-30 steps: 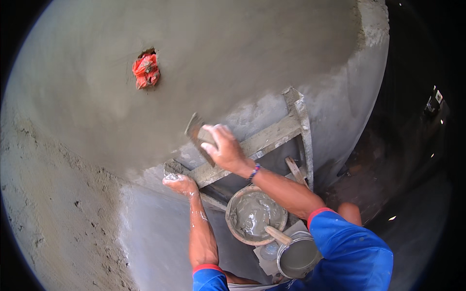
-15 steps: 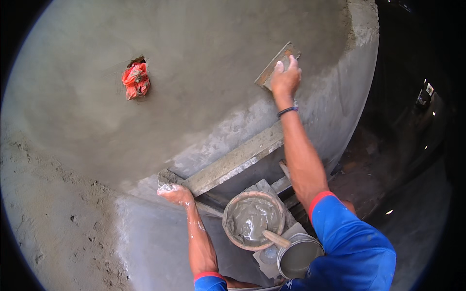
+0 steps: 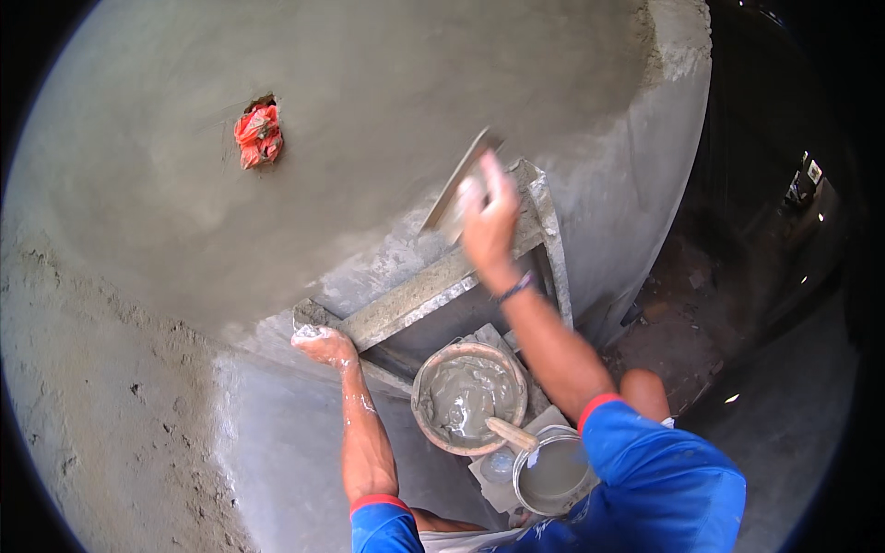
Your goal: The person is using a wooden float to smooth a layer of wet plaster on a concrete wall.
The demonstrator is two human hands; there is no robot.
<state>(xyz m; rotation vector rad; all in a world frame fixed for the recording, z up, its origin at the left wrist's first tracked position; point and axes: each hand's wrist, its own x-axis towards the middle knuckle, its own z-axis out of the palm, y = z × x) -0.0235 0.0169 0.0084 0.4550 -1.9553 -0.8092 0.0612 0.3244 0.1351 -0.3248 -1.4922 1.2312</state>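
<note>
the step in hand looks like smoothing the wet gray wall (image 3: 369, 120); the right hand (image 3: 491, 226) has its grip closed on a flat board tool (image 3: 454, 186), tipped up by the wall, just above the wooden frame (image 3: 415, 300); it is blurry, so i cannot tell if the tool touches the wall; the left hand (image 3: 324, 346) is at the frame's left corner, with white stuff on it, and i cannot tell how tight that grip is; the next move seems to call for the tool laid flat, with a soft, even push; i count two hands, one board tool, one frame, one bowl (image 3: 417, 407) of gray mix (image 3: 456, 387), one bucket (image 3: 518, 488), one wooden handle (image 3: 513, 434) and one red plastic bundle (image 3: 259, 136) in the wall
</note>
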